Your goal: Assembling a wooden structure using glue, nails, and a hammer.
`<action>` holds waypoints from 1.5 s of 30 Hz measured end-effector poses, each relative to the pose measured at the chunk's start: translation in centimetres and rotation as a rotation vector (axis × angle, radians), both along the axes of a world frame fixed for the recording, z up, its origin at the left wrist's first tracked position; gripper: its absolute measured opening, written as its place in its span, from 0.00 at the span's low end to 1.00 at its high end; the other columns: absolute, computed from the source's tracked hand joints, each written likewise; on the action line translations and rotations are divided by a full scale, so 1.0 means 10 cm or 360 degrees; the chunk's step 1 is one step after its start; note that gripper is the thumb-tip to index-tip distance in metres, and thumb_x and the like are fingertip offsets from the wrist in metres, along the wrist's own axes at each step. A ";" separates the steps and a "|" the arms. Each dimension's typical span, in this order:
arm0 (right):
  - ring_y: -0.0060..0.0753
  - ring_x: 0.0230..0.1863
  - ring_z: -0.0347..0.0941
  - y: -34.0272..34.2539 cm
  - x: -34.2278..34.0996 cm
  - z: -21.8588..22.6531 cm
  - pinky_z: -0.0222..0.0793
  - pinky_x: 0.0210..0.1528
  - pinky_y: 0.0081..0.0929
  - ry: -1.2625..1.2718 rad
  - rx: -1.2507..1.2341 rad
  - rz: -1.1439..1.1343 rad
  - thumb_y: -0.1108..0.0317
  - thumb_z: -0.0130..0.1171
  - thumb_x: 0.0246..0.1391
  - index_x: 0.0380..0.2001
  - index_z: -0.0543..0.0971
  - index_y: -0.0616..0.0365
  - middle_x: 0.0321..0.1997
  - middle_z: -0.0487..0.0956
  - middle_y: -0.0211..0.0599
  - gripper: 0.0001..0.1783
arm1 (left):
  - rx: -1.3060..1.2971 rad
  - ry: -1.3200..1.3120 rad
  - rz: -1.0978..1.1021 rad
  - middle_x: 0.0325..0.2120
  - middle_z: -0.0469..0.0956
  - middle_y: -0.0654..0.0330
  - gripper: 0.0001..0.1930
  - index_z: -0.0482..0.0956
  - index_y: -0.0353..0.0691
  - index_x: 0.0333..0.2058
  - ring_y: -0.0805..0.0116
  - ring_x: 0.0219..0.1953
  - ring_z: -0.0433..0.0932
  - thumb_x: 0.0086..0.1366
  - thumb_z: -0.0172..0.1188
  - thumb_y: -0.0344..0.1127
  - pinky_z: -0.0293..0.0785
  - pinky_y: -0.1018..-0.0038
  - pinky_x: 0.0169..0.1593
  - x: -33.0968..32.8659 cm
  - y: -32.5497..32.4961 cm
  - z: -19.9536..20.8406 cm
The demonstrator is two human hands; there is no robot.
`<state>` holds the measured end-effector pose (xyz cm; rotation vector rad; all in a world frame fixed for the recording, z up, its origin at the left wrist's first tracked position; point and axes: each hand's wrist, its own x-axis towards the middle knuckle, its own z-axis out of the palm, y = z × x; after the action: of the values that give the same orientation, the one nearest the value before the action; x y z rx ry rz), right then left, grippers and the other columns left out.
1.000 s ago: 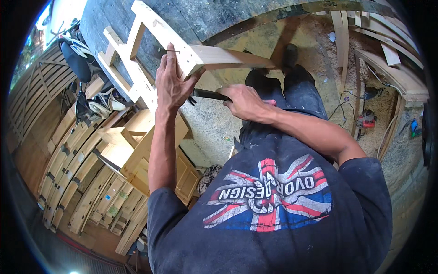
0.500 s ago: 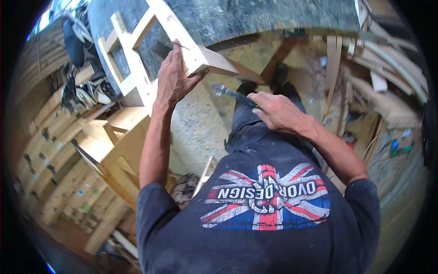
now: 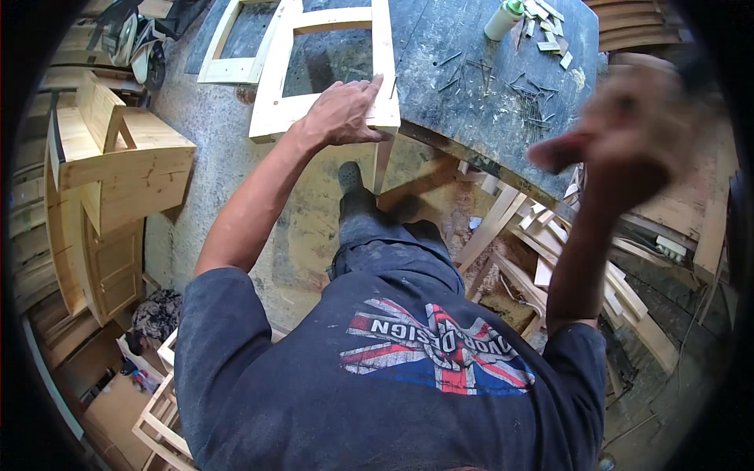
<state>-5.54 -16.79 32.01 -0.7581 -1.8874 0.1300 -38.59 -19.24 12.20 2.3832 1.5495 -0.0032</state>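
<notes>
A pale wooden frame (image 3: 271, 114) lies on the dark workbench, its near corner jutting past the bench edge. My left hand (image 3: 342, 114) grips that corner, fingers over the top and thumb down at the near edge. Beside its fingertips a thin nail (image 3: 394, 86) sticks up from the wood. On the right, my right hand (image 3: 636, 141) is raised and smeared by motion. It is closed round a hammer, whose dark reddish handle end (image 3: 556, 151) points left; the hammer's head is lost in the blur.
Loose nails (image 3: 534, 98), small wood offcuts (image 3: 550, 31) and a green-capped bottle (image 3: 503, 20) lie or stand on the workbench (image 3: 428, 47). Another wooden frame (image 3: 228, 69) lies at the far left. A wooden cabinet (image 3: 118, 165) stands left; planks (image 3: 581, 267) lean under the bench.
My right hand has swung the hammer from beside my body up and out to the right. My left hand stays on the frame's corner. The view has turned, showing more of the bench.
</notes>
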 end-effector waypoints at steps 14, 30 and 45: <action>0.36 0.33 0.82 0.02 -0.13 -0.80 0.77 0.34 0.39 -0.0836 0.0282 -0.0339 0.59 0.59 0.69 0.63 0.74 0.59 0.33 0.83 0.46 0.24 | 0.0108 0.0021 -0.0032 0.43 0.81 0.44 0.66 0.57 0.24 0.71 0.52 0.46 0.82 0.47 0.77 0.68 0.80 0.60 0.47 0.02 0.03 -0.12; 0.41 0.32 0.80 -0.29 -0.21 -1.37 0.78 0.41 0.37 -0.1137 -0.1508 -0.0094 0.64 0.59 0.67 0.51 0.79 0.56 0.33 0.82 0.43 0.13 | 0.0010 -0.0027 -0.0062 0.46 0.80 0.42 0.61 0.58 0.24 0.71 0.46 0.48 0.82 0.50 0.79 0.59 0.78 0.55 0.53 0.07 0.04 -0.08; 0.35 0.24 0.78 -0.37 -0.21 -1.14 0.74 0.26 0.37 -0.0813 -0.1047 0.0233 0.68 0.54 0.71 0.68 0.71 0.57 0.28 0.82 0.43 0.25 | 0.0025 0.0048 -0.0065 0.46 0.80 0.41 0.59 0.60 0.23 0.69 0.47 0.49 0.81 0.54 0.74 0.67 0.81 0.55 0.50 0.12 0.10 -0.01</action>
<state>-7.67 -20.46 20.60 -1.1707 -2.4171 0.7357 -37.37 -18.24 12.14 2.4374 1.5194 -0.0355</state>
